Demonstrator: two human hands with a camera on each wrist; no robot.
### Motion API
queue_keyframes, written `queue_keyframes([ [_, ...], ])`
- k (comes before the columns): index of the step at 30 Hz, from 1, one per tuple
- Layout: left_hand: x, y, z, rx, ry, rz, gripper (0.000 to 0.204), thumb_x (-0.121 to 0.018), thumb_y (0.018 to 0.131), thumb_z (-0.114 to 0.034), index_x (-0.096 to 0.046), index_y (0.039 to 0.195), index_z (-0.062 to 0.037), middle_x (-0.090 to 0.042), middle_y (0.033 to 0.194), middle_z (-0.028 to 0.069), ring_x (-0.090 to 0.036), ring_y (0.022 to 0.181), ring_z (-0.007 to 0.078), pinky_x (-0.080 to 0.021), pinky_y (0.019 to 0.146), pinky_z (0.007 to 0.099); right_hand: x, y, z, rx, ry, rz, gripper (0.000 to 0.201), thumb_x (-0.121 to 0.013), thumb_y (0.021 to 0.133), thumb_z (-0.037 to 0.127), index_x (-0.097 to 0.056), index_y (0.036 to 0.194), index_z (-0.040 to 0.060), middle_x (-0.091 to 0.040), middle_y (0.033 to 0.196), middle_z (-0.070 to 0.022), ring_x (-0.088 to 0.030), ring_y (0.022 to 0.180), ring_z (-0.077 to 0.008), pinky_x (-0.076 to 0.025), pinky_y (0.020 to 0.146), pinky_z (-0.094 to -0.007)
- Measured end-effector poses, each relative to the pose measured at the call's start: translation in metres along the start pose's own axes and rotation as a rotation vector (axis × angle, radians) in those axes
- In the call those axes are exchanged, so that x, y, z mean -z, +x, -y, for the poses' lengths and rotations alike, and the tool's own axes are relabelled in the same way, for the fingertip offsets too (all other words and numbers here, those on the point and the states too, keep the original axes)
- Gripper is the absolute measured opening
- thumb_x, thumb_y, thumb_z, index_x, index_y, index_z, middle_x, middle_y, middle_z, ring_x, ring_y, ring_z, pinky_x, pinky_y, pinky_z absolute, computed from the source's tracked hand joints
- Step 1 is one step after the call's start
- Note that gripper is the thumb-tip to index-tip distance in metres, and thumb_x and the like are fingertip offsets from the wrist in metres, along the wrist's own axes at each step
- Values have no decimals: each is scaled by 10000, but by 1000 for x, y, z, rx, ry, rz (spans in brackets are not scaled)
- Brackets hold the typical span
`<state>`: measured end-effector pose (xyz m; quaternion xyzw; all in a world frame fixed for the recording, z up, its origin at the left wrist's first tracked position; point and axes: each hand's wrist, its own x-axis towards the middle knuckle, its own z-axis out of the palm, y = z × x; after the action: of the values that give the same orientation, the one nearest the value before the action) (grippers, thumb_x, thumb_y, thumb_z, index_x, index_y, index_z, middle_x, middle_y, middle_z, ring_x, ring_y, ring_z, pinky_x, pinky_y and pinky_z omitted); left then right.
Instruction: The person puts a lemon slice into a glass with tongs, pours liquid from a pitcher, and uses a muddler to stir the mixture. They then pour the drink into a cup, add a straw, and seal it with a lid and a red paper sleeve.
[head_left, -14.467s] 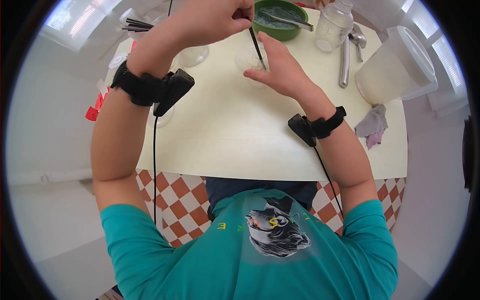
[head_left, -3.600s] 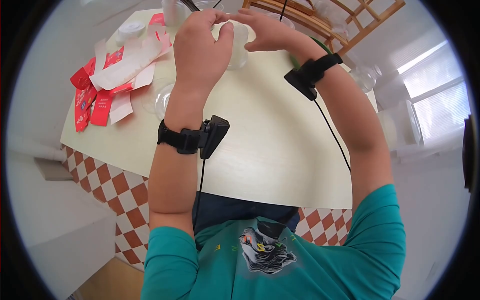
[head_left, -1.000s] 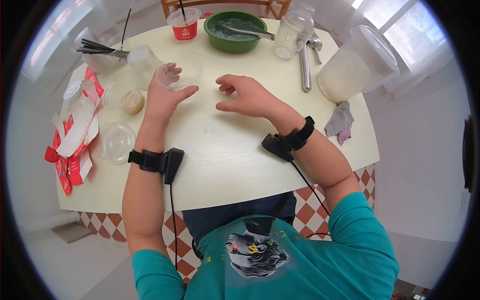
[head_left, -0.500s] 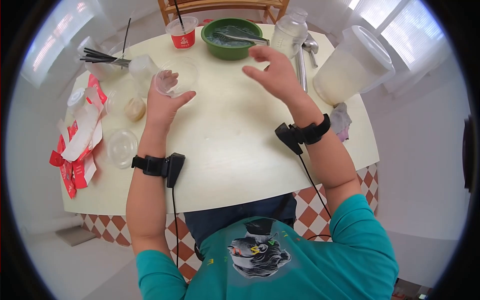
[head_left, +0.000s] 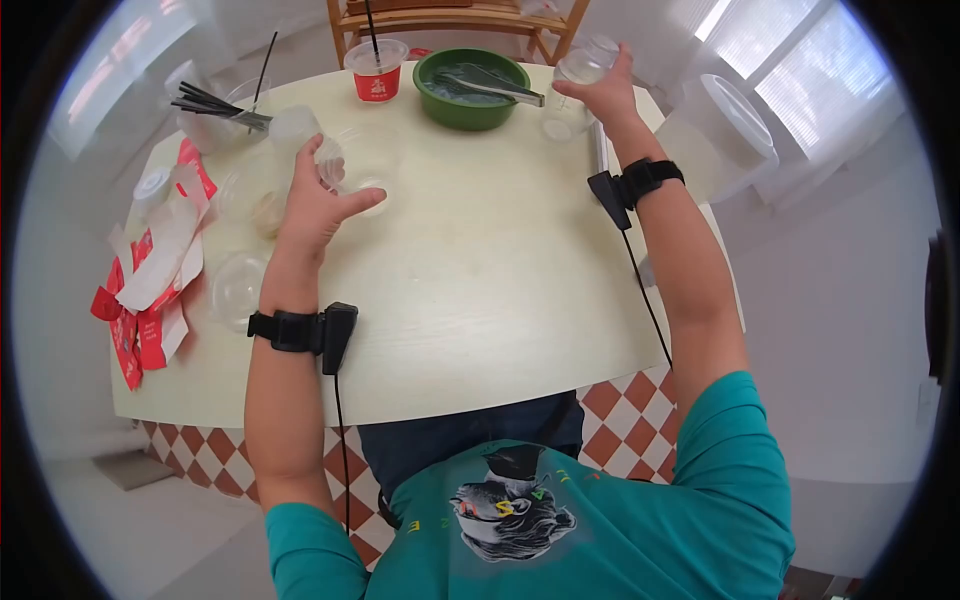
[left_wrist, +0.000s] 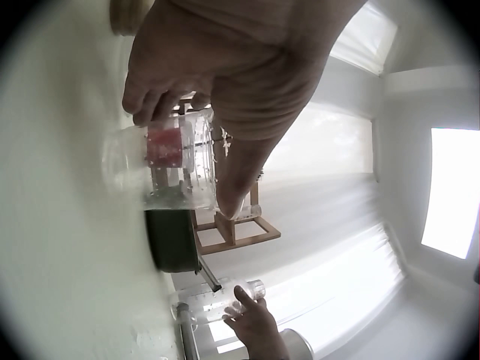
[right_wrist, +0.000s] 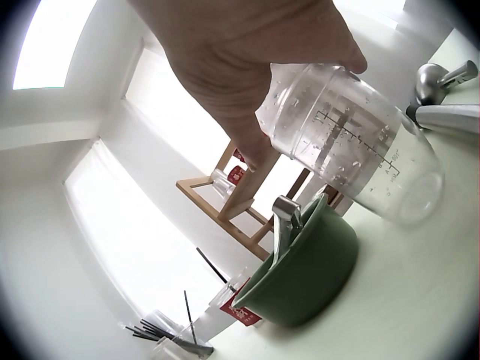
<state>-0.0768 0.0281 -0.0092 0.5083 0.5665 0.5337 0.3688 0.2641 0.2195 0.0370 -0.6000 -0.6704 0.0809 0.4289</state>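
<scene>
Nearest, over the pale counter, the left hand curls round a clear, round plastic cup, fingers along one side and thumb across by the rim; a light, even hold should serve, since such a wall would probably buckle under a hard squeeze. Farther out, the right hand is at the top of a clear, cylindrical bottle with dark measuring marks, thumb and fingers apart on either side of the neck; whether they press on it, I cannot tell. Droplets speckle the bottle, so it may be slick: closing firmly under the neck, and keeping any lift straight up, looks safest. Mind the silver metal handle just beside it and the silver metal tongs jutting toward it from the round green plastic bowl; a sideways swing could knock them. The clear cup with a red label, beyond the bowl's left side, deserves the same care.
</scene>
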Motion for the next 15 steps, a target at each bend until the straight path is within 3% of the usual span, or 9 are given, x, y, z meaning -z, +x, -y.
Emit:
queue_keyframes([
  [5, 5, -11, -32, -10, 84, 9, 1129, -887, 548, -151, -215, 1446, -22, -466, 1307, 233, -438, 1257, 296, -395, 1013, 373, 4, -6, 10, -23, -113, 31, 1199, -860, 550, 361, -136, 1435, 1, -478, 1299, -252, -479, 1218, -360, -406, 1027, -374],
  [8, 6, -13, -36, -128, 267, -133, 1065, -882, 556, -181, -281, 1424, -41, -504, 1267, 205, -475, 1215, 297, -409, 996, 387, 11, -22, 22, -40, -191, 29, 1105, -828, 575, 364, -212, 1412, -14, -488, 1284, -238, -493, 1199, -352, -420, 1003, -389],
  [10, 3, -20, -45, -336, 449, -279, 962, -870, 573, -196, -365, 1380, -57, -531, 1225, 171, -508, 1165, 286, -435, 959, 399, 17, -36, 24, -36, -176, 42, 1056, -822, 580, 367, -259, 1386, -19, -500, 1259, -230, -502, 1180, -348, -425, 990, -391],
  [15, -20, -36, -60, -422, 299, -148, 828, -849, 609, -189, -440, 1316, -57, -561, 1167, 125, -541, 1107, 244, -466, 905, 373, 36, -73, 26, 20, -91, 83, 917, -812, 592, 354, -372, 1300, -29, -527, 1187, -204, -521, 1124, -337, -434, 957, -400],
])
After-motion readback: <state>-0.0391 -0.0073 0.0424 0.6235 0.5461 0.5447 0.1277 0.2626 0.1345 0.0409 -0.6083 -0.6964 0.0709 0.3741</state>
